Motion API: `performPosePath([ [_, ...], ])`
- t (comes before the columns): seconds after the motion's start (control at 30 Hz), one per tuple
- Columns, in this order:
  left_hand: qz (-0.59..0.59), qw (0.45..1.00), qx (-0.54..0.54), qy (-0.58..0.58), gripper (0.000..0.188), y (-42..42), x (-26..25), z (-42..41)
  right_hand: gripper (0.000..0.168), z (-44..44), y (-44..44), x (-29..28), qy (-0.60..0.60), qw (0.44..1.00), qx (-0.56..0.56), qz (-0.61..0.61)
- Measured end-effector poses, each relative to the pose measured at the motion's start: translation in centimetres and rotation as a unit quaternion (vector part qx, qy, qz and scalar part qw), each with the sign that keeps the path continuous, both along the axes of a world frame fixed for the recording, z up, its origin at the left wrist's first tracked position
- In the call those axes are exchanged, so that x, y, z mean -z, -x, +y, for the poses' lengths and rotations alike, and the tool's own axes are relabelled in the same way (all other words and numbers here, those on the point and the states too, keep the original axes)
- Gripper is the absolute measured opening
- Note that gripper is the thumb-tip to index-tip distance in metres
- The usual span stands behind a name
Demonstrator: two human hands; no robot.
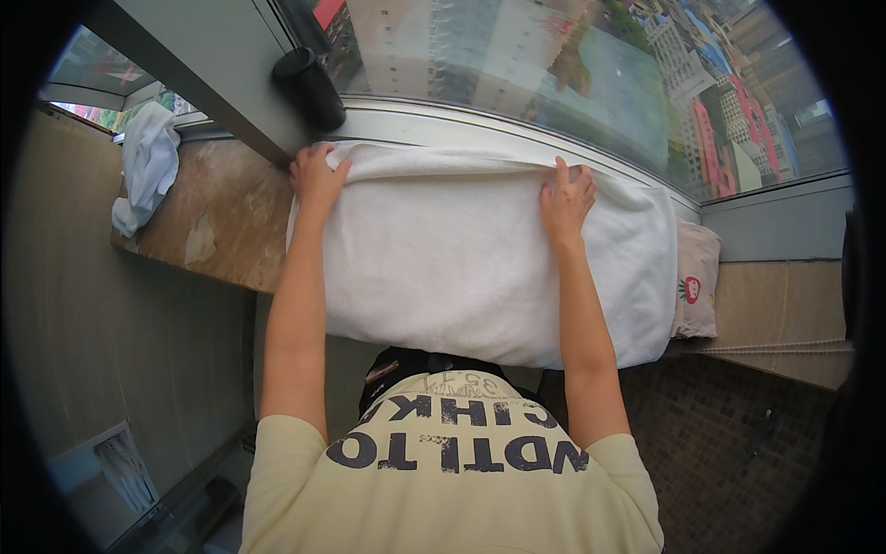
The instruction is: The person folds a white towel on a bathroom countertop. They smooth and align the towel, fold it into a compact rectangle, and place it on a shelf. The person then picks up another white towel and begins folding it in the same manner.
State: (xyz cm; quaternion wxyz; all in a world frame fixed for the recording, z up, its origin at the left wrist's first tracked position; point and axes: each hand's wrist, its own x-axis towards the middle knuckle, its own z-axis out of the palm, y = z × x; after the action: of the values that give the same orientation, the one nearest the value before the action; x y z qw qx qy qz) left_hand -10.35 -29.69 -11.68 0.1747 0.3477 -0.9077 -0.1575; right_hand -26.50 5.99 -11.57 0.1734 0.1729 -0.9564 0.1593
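Note:
A large white terry towel (443, 256) lies spread over the ledge before me, its near side hanging toward my waist. Along the window side, a strip of the cloth is raised in a long fold between my hands. My left hand (320, 181) grips the far left corner, with the thumb on top and the fingertips partly hidden. Further right, my right hand (569, 202) holds the same raised edge with its fingers bent around the cloth and the index finger stretched out.
A black cylinder (309, 90) stands by the window frame behind my left hand. A crumpled white cloth (149, 163) hangs over the brown stone ledge (228, 215) at left. A pink fabric item (696, 284) with a strawberry print sticks out at right, near a bead chain (775, 347).

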Motion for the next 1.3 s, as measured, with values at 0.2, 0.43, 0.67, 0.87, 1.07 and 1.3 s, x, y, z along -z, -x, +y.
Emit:
performPosePath([
  [0.2,-0.079,0.973,0.21,0.046,0.034,2.3,-2.4,-0.1,0.028,-0.8,3.5,-1.1,-0.081,0.988,-0.123,-0.054],
  [0.43,-0.021,0.983,0.16,0.083,0.025,3.9,-0.7,1.8,0.019,-4.9,-0.2,0.0,0.046,0.99,-0.136,0.003],
  [0.67,0.004,0.971,0.224,0.086,0.029,3.0,-2.7,2.9,0.035,-5.8,0.1,-0.5,0.026,0.991,-0.132,-0.003],
  [0.87,-0.027,0.971,0.237,0.017,0.031,1.0,-3.1,3.1,0.042,-5.9,0.3,-1.8,0.019,0.975,-0.196,-0.098],
  [1.07,-0.083,0.97,0.225,-0.031,0.024,2.9,-4.2,2.3,0.03,-6.3,1.4,-3.2,-0.005,0.967,-0.165,-0.194],
  [1.3,-0.11,0.961,0.249,0.056,0.015,3.4,-3.5,2.0,0.019,-6.1,-0.2,-2.6,-0.04,0.981,-0.16,-0.103],
])
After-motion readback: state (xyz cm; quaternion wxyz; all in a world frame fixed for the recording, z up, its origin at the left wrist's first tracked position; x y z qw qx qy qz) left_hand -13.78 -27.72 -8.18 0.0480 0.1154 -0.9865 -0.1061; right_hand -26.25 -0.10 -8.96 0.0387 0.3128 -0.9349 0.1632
